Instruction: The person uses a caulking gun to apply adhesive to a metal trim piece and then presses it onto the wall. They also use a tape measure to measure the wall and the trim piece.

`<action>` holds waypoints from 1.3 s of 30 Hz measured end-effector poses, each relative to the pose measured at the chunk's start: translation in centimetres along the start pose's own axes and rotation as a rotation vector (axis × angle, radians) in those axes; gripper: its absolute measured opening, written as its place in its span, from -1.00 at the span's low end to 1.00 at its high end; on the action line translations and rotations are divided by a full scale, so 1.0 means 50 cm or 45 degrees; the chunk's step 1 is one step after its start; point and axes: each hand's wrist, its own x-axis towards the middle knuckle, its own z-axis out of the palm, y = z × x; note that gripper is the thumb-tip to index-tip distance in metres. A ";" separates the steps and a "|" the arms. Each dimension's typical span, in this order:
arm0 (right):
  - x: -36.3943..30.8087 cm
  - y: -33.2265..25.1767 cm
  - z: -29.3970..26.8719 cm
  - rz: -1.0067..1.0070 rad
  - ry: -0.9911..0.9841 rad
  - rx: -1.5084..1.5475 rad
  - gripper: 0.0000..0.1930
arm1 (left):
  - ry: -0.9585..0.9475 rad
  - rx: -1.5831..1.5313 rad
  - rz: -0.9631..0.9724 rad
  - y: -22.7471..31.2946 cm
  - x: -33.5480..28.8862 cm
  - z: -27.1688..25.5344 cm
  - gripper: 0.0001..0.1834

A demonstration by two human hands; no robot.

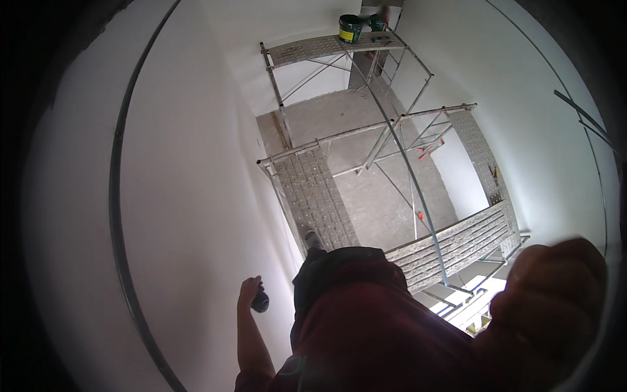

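Note:
My left hand [249, 288] hangs down at my left side, close to the white wall, its fingers closed round a dark, rounded object [260, 302]. What kind of object that is, I cannot make out. High at the lower right and very near the camera is my right hand [554, 294], dark and somewhat blurred. Its fingers are curled into a closed shape, and whatever may be inside them is hidden. Under me runs a perforated metal scaffold plank [313, 189], with one of my shoes [313, 239] on it.
More planks lie to the right [473, 153], front right [457, 247] and far side [300, 51], joined by scaffold tubes [353, 134]. A green bucket [350, 29] stands on the far plank. A long thin strip [408, 166] crosses the gap above the concrete floor [385, 196].

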 end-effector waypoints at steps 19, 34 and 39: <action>0.092 0.093 0.177 0.295 -0.287 0.452 -0.70 | -0.175 -0.027 0.162 0.349 0.183 -0.179 -0.60; 0.304 0.133 0.554 0.195 -0.474 3.352 -0.75 | -0.139 -0.231 -0.003 0.328 0.247 -0.087 -0.59; 0.368 0.181 0.588 -0.254 -0.230 3.612 -0.72 | -0.052 -0.524 -0.017 0.329 0.274 -0.020 -0.58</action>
